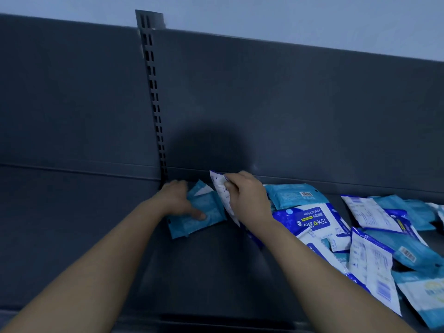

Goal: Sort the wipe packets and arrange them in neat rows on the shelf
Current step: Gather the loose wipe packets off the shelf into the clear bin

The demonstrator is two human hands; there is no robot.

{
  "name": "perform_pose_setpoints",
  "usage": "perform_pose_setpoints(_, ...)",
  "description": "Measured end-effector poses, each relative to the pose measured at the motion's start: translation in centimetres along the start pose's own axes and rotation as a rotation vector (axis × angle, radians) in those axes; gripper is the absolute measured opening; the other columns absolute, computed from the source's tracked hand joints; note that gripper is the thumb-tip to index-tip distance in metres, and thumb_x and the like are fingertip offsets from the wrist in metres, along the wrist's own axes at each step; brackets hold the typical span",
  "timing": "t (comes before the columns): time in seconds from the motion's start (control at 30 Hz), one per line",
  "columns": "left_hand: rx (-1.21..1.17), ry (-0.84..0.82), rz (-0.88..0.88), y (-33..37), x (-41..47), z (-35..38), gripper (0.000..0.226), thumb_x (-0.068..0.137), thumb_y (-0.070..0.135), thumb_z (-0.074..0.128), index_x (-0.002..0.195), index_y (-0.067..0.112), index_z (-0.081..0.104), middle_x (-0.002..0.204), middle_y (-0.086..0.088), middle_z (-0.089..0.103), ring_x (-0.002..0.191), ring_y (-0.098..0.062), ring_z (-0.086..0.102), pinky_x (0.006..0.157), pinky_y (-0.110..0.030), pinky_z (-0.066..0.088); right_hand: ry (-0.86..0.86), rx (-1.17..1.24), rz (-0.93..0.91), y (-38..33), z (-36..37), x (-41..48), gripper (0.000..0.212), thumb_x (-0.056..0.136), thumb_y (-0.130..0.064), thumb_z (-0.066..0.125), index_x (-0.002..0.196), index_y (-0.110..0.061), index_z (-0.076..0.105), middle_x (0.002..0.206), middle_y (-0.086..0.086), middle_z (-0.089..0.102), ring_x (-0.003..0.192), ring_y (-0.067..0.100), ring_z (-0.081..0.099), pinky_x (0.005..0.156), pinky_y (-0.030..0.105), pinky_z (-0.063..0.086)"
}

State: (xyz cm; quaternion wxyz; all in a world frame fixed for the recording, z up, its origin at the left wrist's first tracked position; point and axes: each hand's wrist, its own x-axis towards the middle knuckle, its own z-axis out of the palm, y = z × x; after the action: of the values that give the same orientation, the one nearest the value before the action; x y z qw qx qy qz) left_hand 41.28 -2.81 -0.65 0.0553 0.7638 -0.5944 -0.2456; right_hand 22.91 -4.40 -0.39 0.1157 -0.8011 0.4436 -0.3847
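My left hand (179, 200) grips a light-blue wipe packet (199, 213) near the back left of the dark shelf (204, 265), thumb across its face. Another light-blue packet seems to stand just behind it. My right hand (247, 195) pinches a white and dark-blue packet (222, 191) by its upper edge and holds it on edge, right beside the light-blue one. To the right lies a loose heap of packets (360, 236), light-blue ones mixed with white and dark-blue ones marked 75% alcohol wipes (314, 221).
A slotted upright post (153, 92) runs down the grey back panel (288, 104) to just left of my left hand. The shelf's front lip (216, 319) crosses the bottom of the view. Bare shelf surface lies between my forearms.
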Motion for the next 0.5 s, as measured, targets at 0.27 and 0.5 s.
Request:
perform_pose_setpoints(0.27,-0.789,0.434,-0.146,-1.0,-5.7,1.6,0.039,0.079,0.024,0.076,0.111,0.017,0.054,0.106,-0.003,0.066,0.089,-0.020,0.065,0.081,-0.038,0.056,0.075,0.312,0.041,-2.3,-0.2,0.0,0.018,0.090,0.000,0.057,0.100,-0.003,0.071,0.084,0.002,0.059,0.075,0.009,0.051,0.068,0.005,0.037)
perform_pose_setpoints(0.5,-1.015,0.846,-0.267,-3.2,-15.1,2.1,0.031,0.082,0.023,0.074,0.106,0.023,0.053,0.098,0.005,0.068,0.084,-0.017,0.068,0.079,-0.042,0.057,0.041,0.622,0.011,-8.3,1.7,-2.1,0.019,0.092,-0.006,0.056,0.105,-0.009,0.070,0.088,-0.004,0.060,0.083,0.011,0.057,0.076,0.016,0.043)
